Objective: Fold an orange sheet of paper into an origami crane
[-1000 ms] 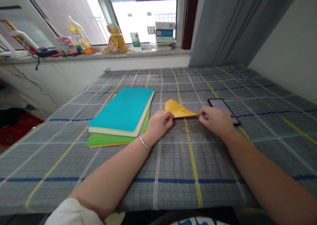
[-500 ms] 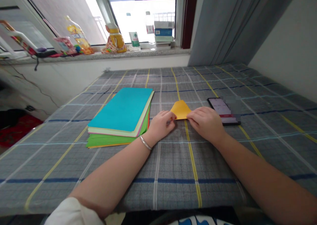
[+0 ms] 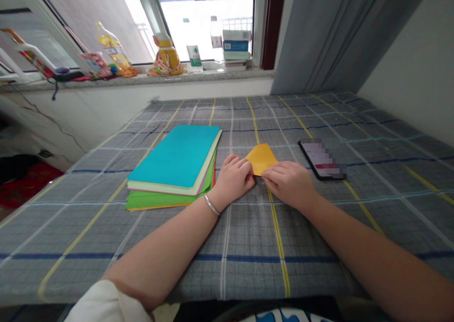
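A folded orange-yellow paper piece (image 3: 260,159) lies mid-frame between the hands. The right hand (image 3: 289,185) has its fingers together on the paper's lower edge, and the left hand (image 3: 232,180) curls against its lower left side; whether either grip is clamped, I cannot tell. A stack of teal and green paper sheets (image 3: 173,163) sits just left, and a black smartphone (image 3: 322,159) lies right, both on grey plaid cloth (image 3: 248,265).

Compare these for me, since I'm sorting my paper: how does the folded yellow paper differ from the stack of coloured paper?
The folded yellow paper is one small folded piece, while the stack of coloured paper is many flat sheets with a much larger outline. The folded paper is yellow; the stack shows teal on top over pale and green sheets. The left hand and right hand hold the folded paper, not the stack. Both lie on the checked cloth.
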`<state>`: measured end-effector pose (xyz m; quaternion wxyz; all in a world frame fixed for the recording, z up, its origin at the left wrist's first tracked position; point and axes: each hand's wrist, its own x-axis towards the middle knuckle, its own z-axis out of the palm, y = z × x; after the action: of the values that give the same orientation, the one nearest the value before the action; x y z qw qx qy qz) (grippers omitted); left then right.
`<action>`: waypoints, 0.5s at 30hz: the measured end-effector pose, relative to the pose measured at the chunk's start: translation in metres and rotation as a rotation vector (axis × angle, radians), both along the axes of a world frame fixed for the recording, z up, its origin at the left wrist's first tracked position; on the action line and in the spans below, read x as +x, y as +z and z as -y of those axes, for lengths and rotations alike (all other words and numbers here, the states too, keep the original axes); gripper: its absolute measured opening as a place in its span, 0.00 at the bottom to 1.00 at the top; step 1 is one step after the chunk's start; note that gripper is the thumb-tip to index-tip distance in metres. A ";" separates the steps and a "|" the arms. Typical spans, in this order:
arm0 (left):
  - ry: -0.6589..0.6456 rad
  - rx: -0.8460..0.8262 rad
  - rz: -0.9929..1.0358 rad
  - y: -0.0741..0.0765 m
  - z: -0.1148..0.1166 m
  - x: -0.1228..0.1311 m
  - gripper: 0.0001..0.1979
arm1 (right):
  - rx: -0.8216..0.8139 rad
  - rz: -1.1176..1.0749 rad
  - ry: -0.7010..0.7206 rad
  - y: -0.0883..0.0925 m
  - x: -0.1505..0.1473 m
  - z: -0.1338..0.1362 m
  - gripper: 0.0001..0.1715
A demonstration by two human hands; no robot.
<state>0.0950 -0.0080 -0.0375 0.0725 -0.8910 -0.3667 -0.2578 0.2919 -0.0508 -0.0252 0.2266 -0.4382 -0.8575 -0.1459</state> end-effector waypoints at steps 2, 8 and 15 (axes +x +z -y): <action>0.019 -0.012 -0.001 -0.001 -0.002 -0.002 0.03 | -0.003 -0.006 -0.012 0.000 0.003 -0.001 0.15; 0.058 0.022 -0.083 0.001 -0.011 -0.007 0.03 | 0.006 -0.065 -0.075 -0.001 0.013 -0.004 0.13; 0.066 0.056 -0.137 0.004 -0.013 -0.010 0.03 | -0.008 -0.111 -0.087 0.000 0.017 -0.005 0.11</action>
<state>0.0846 0.0048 -0.0332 0.1310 -0.8915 -0.3828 -0.2039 0.3092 -0.0456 -0.0255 0.2657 -0.4834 -0.8243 -0.1277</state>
